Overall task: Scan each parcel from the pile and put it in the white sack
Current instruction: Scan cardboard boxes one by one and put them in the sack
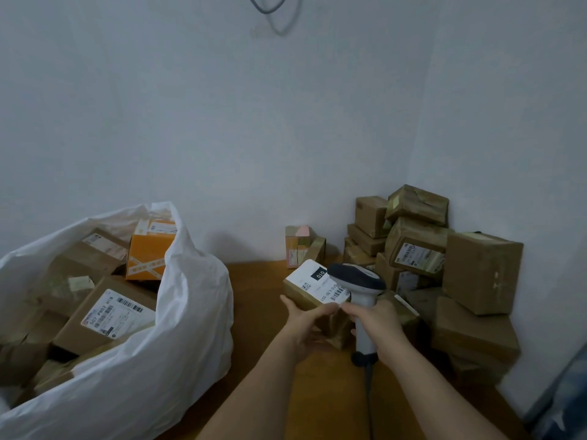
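Note:
My left hand (305, 322) grips a small brown parcel (313, 285) with a white label on top, held just above the wooden table (263, 315). My right hand (376, 325) grips the handle of a white barcode scanner (357, 281), whose dark head sits right over the parcel's label. The pile of brown parcels (444, 271) is stacked in the right corner against the wall. To the left stands the open white sack (178, 312), holding several brown parcels and an orange box (149, 249).
A small pink-and-brown box (298, 246) stands at the back wall between sack and pile. The scanner's cable (368, 392) runs down toward me. White walls close the corner. A blue cloth (562, 401) shows at the bottom right.

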